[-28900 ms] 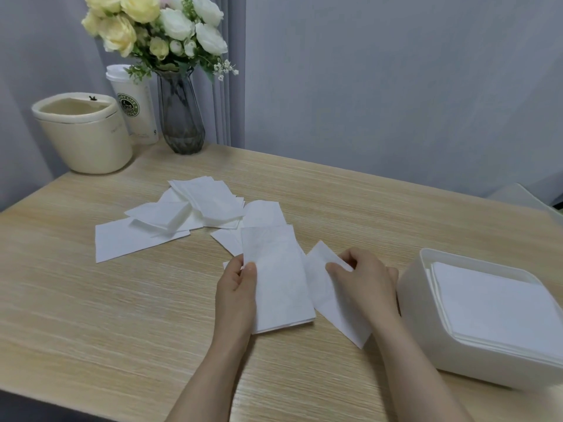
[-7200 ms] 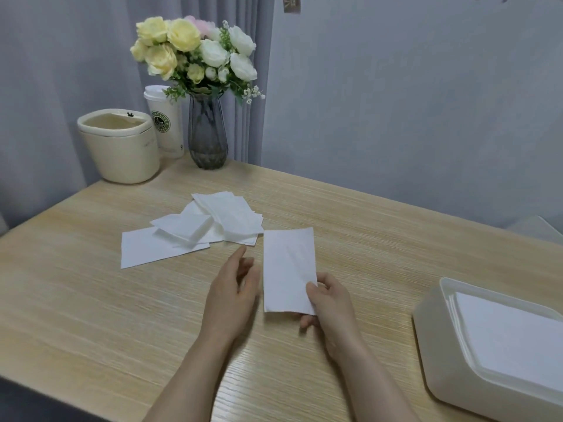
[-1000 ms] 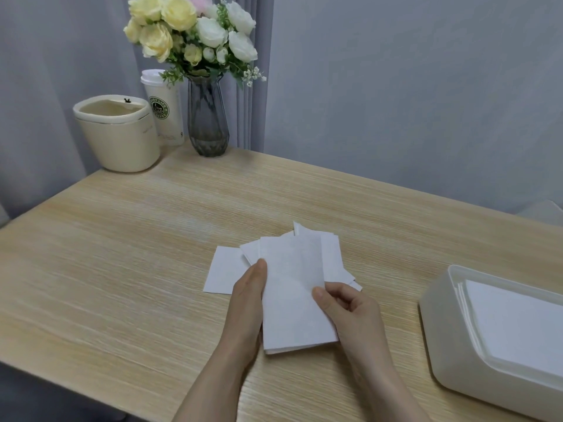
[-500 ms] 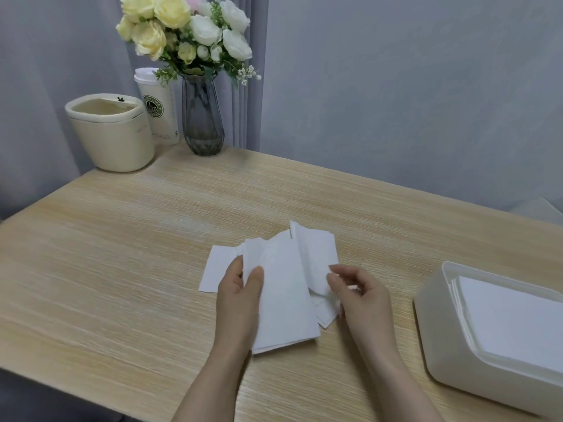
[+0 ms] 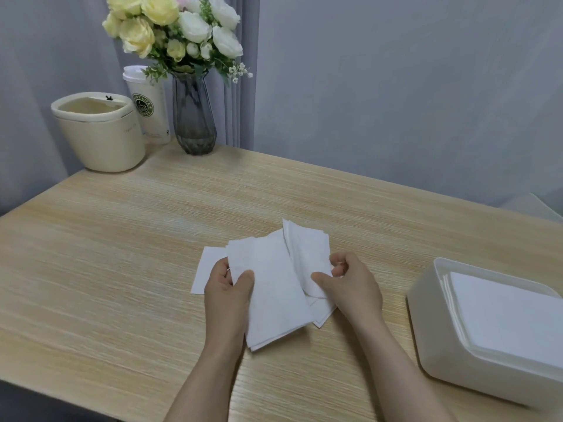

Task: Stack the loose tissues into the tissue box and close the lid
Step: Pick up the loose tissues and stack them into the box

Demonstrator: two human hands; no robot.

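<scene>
My left hand pinches the gathered stack of tissues to keep it squared, while my right hand pinches a stray tissue to lay on top. The open tissue box waits to my right, already holding tissues.

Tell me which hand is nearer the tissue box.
Right. The right hand grips loose tissues just left of the tissue box; the left hand holds the stack farther left.

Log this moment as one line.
left hand: holds tissue stack | right hand: pinches loose tissue | tissue box: open, part filled
</scene>
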